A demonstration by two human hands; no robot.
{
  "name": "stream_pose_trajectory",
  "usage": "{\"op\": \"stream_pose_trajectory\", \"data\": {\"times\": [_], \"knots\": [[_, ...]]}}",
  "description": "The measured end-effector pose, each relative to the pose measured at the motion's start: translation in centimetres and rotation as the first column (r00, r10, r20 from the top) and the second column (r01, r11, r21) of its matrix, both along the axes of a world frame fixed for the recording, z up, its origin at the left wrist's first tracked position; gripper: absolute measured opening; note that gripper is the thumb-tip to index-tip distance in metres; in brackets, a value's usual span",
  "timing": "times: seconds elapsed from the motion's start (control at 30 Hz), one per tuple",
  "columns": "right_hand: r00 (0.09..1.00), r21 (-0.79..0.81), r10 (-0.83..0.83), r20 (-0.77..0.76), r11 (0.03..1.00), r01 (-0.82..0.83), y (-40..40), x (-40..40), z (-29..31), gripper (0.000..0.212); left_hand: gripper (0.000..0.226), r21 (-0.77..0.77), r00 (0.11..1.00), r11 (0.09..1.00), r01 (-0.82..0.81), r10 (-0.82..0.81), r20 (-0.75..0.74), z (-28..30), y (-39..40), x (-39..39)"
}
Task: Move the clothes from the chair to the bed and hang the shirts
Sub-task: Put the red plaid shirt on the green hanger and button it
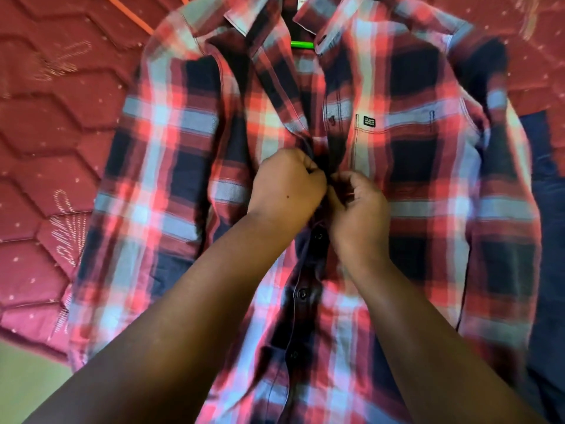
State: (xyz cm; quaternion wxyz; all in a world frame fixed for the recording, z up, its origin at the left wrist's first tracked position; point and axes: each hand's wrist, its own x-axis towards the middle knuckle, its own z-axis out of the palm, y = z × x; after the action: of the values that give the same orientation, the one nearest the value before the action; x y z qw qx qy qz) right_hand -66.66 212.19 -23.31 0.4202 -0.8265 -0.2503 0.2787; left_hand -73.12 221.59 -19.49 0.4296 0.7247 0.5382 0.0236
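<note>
Red, navy and pale-blue plaid shirt [305, 209] is spread flat, front up, on the bed [46, 133], which has a maroon quilted cover with a hexagon stitch pattern. Sleeves lie down along both sides of the body, collar up at the far end. You can see a bit of green hanger [302, 44] poking through the open neck, so it sits inside the shirt.

Both your hands meet at the button placket around chest height. Your left hand [286, 186] has its fingers curled in, pinching the left edge of the placket. Your right hand [357, 209] is doing the same on the other edge, fingers and thumb bent round the fabric right beside the left one, knuckles almost touching. Can't really tell if a button is between your fingertips, they cover that spot.

Below your hands the placket looks closed, with dark buttons [302, 293] showing down the middle. Above your hands it lies open up to the collar. Chest pocket [394, 148] with a small dark label sits just right of your hands.

Something dark blue, looks like denim [547, 240], lies on the bed along the right edge, partly under the shirt sleeve. Bottom left corner shows a strip of greenish floor [24, 387]
</note>
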Motion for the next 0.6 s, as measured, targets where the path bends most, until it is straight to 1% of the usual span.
{"op": "stream_pose_trajectory", "data": {"times": [0.07,0.17,0.27,0.33,0.37,0.43,0.53,0.6], "knots": [[0.997,0.004,-0.043,-0.058,0.999,0.043,0.1,0.5,0.2,0.011,0.018,-0.086,0.998,0.995,-0.047,0.050,0.040,-0.2,0.1,0.2],[0.989,0.014,-0.111,-0.096,0.994,0.113,0.2,1.0,0.6,0.010,0.019,-0.241,0.981,0.961,-0.133,0.162,0.105,-0.4,-0.1,0.4],[0.970,0.019,-0.146,-0.194,0.988,0.152,0.3,1.1,0.8,0.009,0.016,-0.310,0.970,0.934,-0.176,0.219,0.108,-0.2,-0.6,0.8],[0.922,0.018,-0.194,-0.335,0.977,0.213,0.4,1.2,1.2,0.014,0.013,-0.392,0.953,0.892,-0.225,0.285,0.102,-0.1,-0.6,0.9],[0.878,0.013,-0.226,-0.421,0.967,0.255,0.4,1.3,1.4,0.019,0.012,-0.429,0.946,0.870,-0.241,0.310,0.098,-0.1,-0.6,1.0],[0.792,-0.015,-0.271,-0.548,0.949,0.315,0.6,1.6,1.8,0.020,0.013,-0.468,0.939,0.847,-0.254,0.331,0.089,-0.1,-0.5,1.1],[0.705,-0.036,-0.315,-0.636,0.924,0.381,0.8,1.6,2.0,0.017,0.014,-0.483,0.933,0.837,-0.257,0.346,0.104,-0.5,-0.6,1.2],[0.687,-0.042,-0.328,-0.649,0.917,0.398,0.9,1.6,2.0,0.019,0.014,-0.483,0.926,0.834,-0.267,0.360,0.110,-0.8,-0.8,1.2]]}}
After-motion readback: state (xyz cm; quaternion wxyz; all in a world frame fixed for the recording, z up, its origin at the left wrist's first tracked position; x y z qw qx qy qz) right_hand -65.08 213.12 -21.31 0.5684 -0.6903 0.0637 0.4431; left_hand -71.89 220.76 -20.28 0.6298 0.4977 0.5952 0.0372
